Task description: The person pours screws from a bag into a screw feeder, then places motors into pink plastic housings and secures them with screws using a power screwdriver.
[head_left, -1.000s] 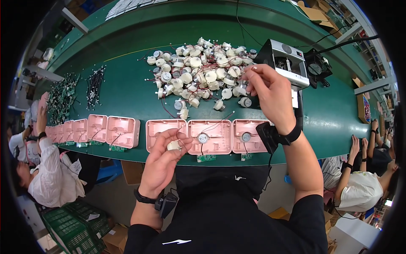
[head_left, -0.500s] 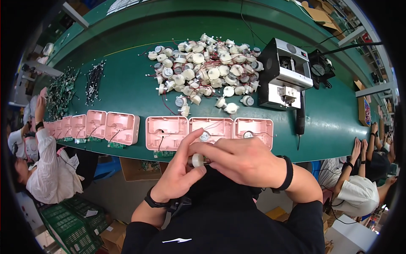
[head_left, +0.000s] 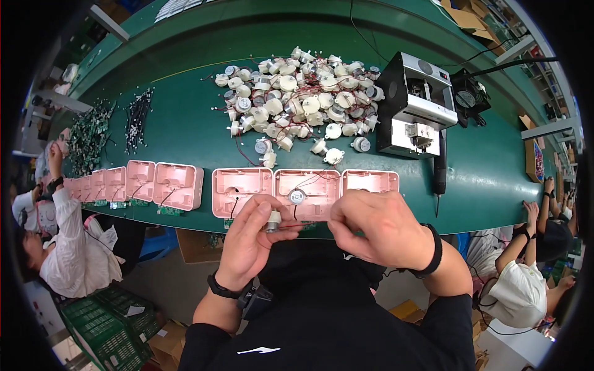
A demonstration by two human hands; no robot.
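Note:
My left hand (head_left: 243,248) holds a small white-and-silver motor (head_left: 273,221) between thumb and fingers. A pair of red wires (head_left: 303,224) runs taut from it to my right hand (head_left: 387,230), whose thumb and fingers are pinched on the wire ends. Both hands are over the table's near edge, in front of three pink plastic housings. The middle housing (head_left: 332,185) has a round silver motor (head_left: 297,197) seated in it. The left housing (head_left: 242,175) has a short black wire hanging from it, and my right hand partly covers the right housing (head_left: 370,179).
A large heap of motors (head_left: 291,105) lies beyond the housings. To its right stand a black-and-silver machine (head_left: 417,105) and a black electric screwdriver (head_left: 439,173). More pink housings (head_left: 179,170), circuit boards and dark cables lie at left. Co-workers sit on both sides.
My hands have moved apart: the left, with the motor, slightly left, the right to the right, drawing the red wires out straight. The motor in the middle housing is now in plain view.

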